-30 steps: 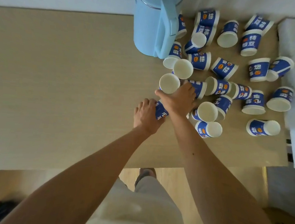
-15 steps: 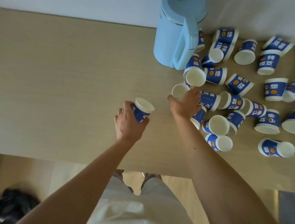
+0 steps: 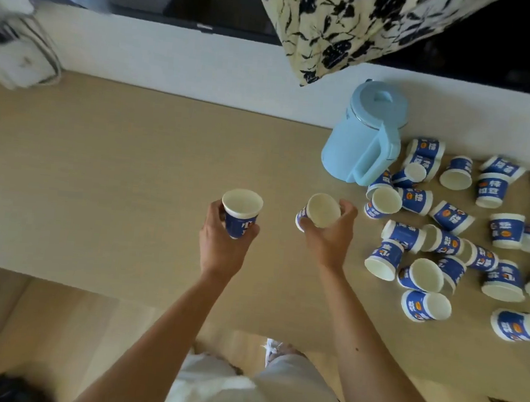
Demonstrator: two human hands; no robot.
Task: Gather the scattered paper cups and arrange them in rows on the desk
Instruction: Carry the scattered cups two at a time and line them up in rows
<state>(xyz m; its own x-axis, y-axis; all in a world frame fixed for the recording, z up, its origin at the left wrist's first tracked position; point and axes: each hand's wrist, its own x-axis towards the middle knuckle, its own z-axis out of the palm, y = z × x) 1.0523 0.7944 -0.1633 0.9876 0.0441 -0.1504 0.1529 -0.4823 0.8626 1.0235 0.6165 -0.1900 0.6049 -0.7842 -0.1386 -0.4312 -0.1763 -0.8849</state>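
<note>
Two paper cups are in hand, one each, held over the middle of the desk (image 3: pixel 115 171) and well apart from the heap of cups (image 3: pixel 439 241) at its right end. The left hand (image 3: pixel 221 245) grips the upright cup (image 3: pixel 240 218) low on its blue wall. Its fingers (image 3: pixel 213 210) curl round one side and the thumb closes on the other, so the white mouth faces up and the base is free to go straight down onto the wood. The right hand (image 3: pixel 329 238) holds the tilted cup (image 3: pixel 322 209) differently: its fingers wrap the wall from the far side with the thumb at the near side, and the mouth leans toward the camera, so it probably needs turning upright before it is set down. Both cups look clear of the surface, though I cannot tell how high. No row shows on the desk yet, so these would likely be the first two, and holding them side by side may help fix the spacing. The heap lies mixed, some cups on their sides, some mouth down, several crowding the light blue jug (image 3: pixel 358 145) under a hanging patterned cloth (image 3: pixel 353 22). That crowding is probably why the cups are held out to the left, where a line has room to run.
</note>
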